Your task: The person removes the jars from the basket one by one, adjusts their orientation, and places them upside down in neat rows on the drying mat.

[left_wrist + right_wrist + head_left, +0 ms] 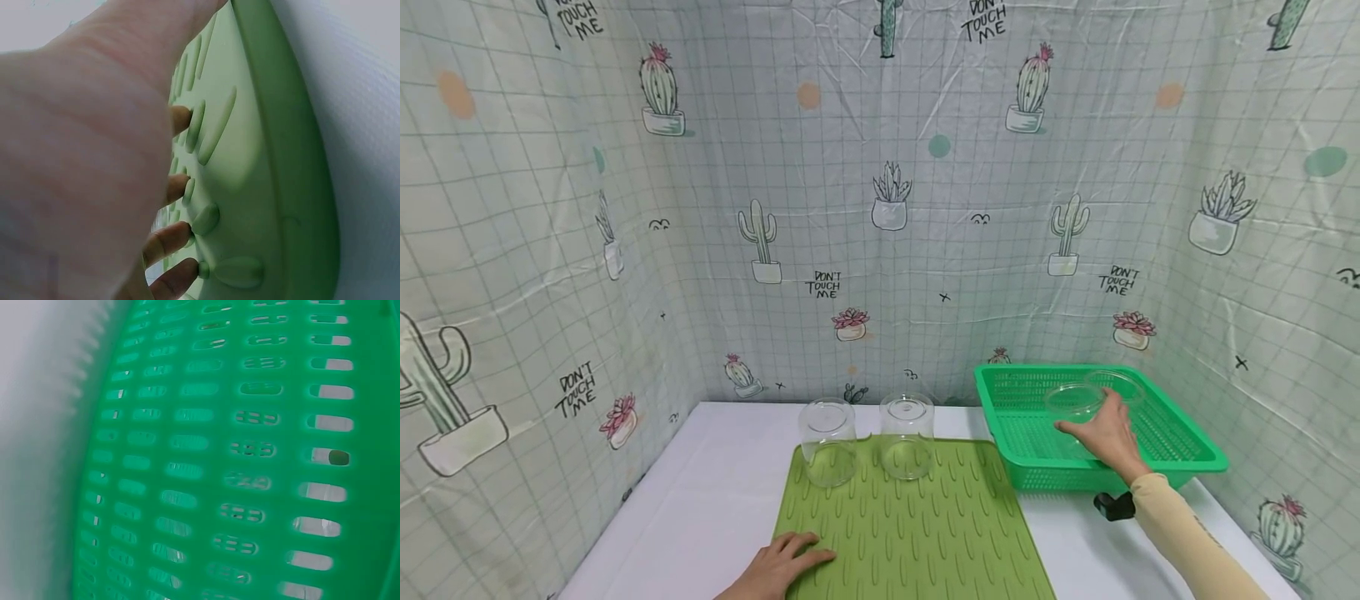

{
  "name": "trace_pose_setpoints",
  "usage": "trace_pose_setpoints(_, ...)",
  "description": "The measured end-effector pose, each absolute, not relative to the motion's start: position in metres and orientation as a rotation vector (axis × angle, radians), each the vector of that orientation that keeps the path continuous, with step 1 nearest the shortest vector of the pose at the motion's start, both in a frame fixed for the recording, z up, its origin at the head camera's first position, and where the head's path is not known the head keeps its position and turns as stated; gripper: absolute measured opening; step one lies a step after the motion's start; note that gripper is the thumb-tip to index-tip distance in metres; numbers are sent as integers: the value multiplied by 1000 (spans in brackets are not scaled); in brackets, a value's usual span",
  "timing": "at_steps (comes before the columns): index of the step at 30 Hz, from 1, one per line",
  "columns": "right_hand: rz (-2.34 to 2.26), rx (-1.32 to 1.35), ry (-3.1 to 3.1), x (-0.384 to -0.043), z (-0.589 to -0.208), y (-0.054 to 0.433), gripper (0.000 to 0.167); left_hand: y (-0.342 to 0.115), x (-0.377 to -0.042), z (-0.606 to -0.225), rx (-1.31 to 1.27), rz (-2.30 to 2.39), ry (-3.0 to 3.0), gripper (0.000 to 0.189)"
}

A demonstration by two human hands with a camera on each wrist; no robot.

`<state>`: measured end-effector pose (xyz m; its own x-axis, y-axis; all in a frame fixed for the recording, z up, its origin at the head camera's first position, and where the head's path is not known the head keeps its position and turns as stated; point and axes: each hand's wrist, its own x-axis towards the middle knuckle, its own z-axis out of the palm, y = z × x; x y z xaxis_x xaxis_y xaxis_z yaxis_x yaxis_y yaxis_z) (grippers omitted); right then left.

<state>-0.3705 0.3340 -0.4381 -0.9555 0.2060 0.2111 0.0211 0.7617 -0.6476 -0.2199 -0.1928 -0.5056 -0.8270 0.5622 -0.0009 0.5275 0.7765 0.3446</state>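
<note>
My right hand (1105, 429) reaches over the near rim of a green perforated basket (1120, 477), thumb and fingers around a clear glass (1069, 398) inside it. A second clear glass (1123, 382) stands behind that hand, partly hidden. In the right wrist view the basket wall (212, 434) fills most of the picture, and the held glass cannot be made out. My left hand (781, 565) rests on the near left edge of a green ridged mat (925, 533). Its fingertips (178, 275) touch the mat's raised bumps in the left wrist view.
Two clear glasses, a left one (827, 442) and a right one (907, 437), stand upside down side by side at the mat's back edge. A white table (692, 492) lies beneath. Cactus-print cloth (887, 250) hangs behind and on both sides.
</note>
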Motion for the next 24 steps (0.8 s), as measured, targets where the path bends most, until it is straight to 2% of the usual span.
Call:
trace_pose_setpoints(14, 835, -84, -2693, -369, -435, 329, 114, -194, -220, -503, 908, 489, 2872, 65)
trace_pose_setpoints(24, 647, 47, -2603, -359, -415, 309, 109, -195, -219, -503, 900, 506, 2858, 66)
